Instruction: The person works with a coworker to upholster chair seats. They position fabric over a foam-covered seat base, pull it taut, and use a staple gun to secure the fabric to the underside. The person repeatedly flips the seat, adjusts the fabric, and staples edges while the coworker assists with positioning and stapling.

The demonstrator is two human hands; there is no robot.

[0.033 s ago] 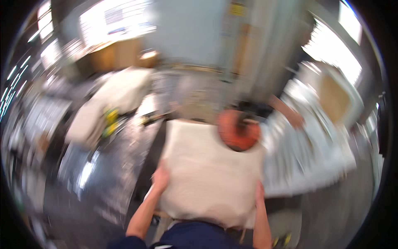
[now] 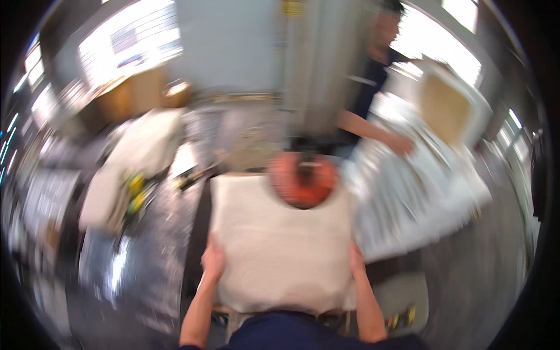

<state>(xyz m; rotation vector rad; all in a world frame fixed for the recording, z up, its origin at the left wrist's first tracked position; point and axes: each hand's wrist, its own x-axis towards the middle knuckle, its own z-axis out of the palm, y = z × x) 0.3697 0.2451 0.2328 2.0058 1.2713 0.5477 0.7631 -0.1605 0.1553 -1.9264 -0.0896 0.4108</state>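
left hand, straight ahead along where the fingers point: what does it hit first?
The left hand grips the left edge of the large off-white padded square panel, fingers pointing up-frame along it. Straight on, it would likely just slide along that edge; beyond lies blurred shiny metal tabletop. Motion blur hides depth.

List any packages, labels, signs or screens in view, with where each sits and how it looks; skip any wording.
Yellow sign or label: top centre, on the grey column; small, yellow, blurred.
Flat package or panel: upper right, behind the other person's hand; white frame, tan middle, tilted.
White cushion-like slab: centre, held at its sides by the left hand and right hand; no label visible.
No screens can be made out.
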